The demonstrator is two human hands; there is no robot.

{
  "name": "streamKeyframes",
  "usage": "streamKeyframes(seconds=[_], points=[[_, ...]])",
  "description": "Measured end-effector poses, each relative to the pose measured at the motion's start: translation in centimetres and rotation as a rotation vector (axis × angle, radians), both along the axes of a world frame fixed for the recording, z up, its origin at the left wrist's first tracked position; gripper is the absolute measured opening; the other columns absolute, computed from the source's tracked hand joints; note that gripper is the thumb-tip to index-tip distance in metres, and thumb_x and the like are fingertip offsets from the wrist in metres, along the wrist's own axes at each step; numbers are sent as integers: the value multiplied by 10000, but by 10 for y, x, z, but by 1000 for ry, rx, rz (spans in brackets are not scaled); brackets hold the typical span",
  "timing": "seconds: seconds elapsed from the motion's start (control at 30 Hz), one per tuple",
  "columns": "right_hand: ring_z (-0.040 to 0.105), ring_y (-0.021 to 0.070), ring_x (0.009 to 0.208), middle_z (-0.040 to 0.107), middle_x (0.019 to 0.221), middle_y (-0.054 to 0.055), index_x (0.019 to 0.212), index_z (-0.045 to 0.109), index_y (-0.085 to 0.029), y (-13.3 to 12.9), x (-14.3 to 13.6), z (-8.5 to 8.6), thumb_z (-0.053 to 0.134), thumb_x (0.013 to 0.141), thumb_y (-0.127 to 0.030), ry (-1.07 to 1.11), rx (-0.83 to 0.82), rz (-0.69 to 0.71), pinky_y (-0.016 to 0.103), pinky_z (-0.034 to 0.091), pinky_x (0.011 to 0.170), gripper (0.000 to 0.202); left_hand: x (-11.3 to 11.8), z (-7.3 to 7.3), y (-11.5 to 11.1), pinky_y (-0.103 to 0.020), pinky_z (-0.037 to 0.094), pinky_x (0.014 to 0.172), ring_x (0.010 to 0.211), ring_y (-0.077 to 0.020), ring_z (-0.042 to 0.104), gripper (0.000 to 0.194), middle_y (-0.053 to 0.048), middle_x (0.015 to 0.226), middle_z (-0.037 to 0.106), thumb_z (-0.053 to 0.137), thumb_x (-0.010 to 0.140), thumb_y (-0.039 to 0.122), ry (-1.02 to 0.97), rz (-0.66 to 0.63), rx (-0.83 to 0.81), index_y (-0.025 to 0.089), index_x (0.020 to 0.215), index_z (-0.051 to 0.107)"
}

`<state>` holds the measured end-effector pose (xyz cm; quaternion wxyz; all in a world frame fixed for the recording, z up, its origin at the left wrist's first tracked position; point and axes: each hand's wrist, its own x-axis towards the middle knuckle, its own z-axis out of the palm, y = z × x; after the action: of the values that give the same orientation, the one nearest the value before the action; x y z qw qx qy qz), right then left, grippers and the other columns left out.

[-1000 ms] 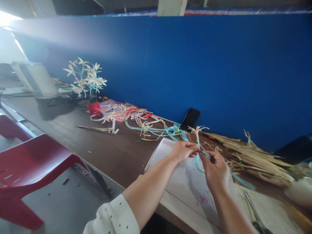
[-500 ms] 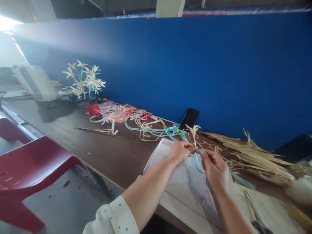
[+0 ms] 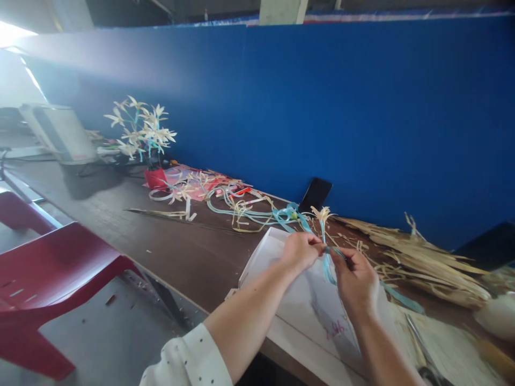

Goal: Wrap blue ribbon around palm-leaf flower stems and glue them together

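Observation:
A small cream flower (image 3: 322, 214) with pointed petals stands upright on a thin stem wrapped in light blue. My left hand (image 3: 301, 251) pinches the stem just under the wrapped part. My right hand (image 3: 356, 273) is closed on a light blue ribbon (image 3: 329, 271) where it meets the stem, close beside my left fingertips. Part of the ribbon hangs in a loop below the fingers. Both hands are above a white box lid (image 3: 277, 289) with pink writing on it.
Dried husks (image 3: 426, 257) lie along the wall at right, with scissors (image 3: 420, 343) nearer me. A phone (image 3: 316, 194) leans on the blue wall (image 3: 362, 107). Ribbon coils (image 3: 241, 212) and scraps spread leftward to a red pot (image 3: 155, 179) of cream flowers. A red chair (image 3: 72, 257) stands left.
The flower has turned slightly on its stem, and the hanging ribbon looks narrower and twisted. Both hands stay in nearly the same place. The view has shifted slightly.

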<state>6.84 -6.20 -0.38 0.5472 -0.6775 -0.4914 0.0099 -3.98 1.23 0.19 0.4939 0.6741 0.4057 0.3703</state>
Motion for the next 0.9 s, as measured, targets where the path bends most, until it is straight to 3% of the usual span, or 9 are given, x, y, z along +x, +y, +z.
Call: streamKeyframes(seconds=[0.4,0.63,0.9], points=[[589,185,799,649,845,37,878,641,-207,-4,-4,-5,525,830,-300,-445,59,101,268,408,697,157,2,-9,7,-243,469,613,598,-111,563,211,-23,642,638,579,703,348,-76,-12,-97,164,738,678],[580,132,710,644,915,-1,896,639,-234,-8,-7,-5,520,821,-219,-676,-60,-14,238,290,530,142,-4,-3,8,-248,469,643,618,-117,556,189,-15,635,634,614,662,320,-78,10,-153,167,745,686],[555,110,640,631,834,10,915,644,-215,-12,-10,-3,461,879,-238,-865,-87,15,243,252,498,188,-4,-3,5,-241,474,711,694,-130,591,162,-23,737,672,611,670,304,-47,38,-133,179,747,681]])
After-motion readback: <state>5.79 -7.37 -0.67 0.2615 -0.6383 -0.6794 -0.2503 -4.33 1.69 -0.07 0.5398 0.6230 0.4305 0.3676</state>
